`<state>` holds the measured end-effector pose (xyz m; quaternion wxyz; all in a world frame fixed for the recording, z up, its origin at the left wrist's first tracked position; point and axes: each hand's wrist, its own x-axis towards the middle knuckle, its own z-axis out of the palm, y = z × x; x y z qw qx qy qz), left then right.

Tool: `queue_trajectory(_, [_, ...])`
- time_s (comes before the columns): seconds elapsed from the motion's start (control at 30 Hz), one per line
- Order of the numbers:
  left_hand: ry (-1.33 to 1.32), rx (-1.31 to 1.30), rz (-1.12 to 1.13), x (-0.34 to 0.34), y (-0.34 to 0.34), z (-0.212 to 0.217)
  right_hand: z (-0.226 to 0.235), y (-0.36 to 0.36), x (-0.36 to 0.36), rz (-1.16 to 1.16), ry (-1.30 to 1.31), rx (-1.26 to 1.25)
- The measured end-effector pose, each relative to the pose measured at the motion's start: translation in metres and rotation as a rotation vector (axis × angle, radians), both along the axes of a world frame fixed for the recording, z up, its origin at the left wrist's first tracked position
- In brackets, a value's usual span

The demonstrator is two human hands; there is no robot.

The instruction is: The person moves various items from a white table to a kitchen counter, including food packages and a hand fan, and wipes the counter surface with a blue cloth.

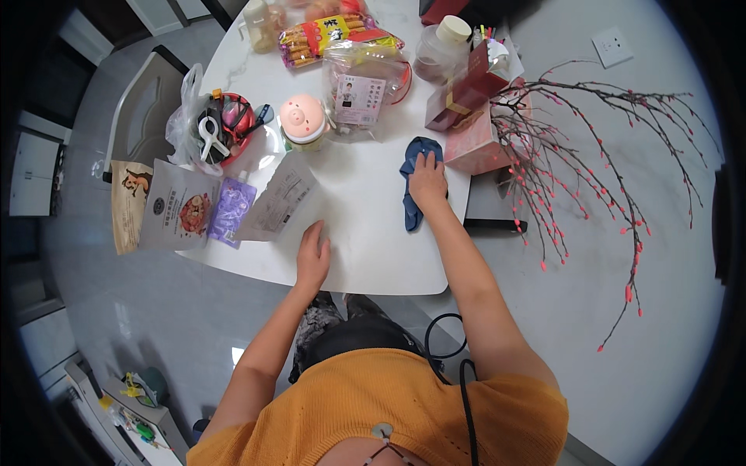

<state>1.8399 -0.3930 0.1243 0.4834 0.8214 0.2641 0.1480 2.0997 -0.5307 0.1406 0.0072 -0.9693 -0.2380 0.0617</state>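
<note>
Under my right hand [428,180], a dark blue cloth [412,213] lies bunched on the white table [365,256], close to its right edge. The fingers press down into the cloth, and part of it sticks out toward me. At the near edge of the table rests my left hand [313,256], side-on with its fingers loosely stretched and nothing in them. Just beyond and to the left of it stands a grey-white package [278,200]. A pink-lidded jar [303,120] is farther up the table.
Flat pouches [180,206] and a purple pouch [232,210] line the left edge. Behind them is a red basket [235,124] of small items. Bagged snacks [334,39], a clear bag [361,93] and a plastic jug [443,50] stand farther back. Budded branches [575,155] spread out right of a pink box [472,144].
</note>
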Motion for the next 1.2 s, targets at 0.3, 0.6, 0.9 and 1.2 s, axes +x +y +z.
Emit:
queue_trajectory(0.3, [0.006,-0.115,-0.022,0.008,0.014,0.004,-0.025,0.023,0.055,-0.120,-0.053,-0.004])
queue_trajectory(0.6, [0.039,-0.134,-0.043,0.026,0.030,0.007,-0.038,0.031,0.089,-0.059,-0.107,0.112])
queue_trajectory(0.9, [0.081,-0.143,-0.042,0.028,0.036,0.004,-0.039,0.047,0.119,-0.143,-0.146,0.126])
queue_trajectory(1.2, [0.088,-0.164,-0.016,0.030,0.036,0.002,-0.029,0.052,0.107,-0.266,-0.066,0.050])
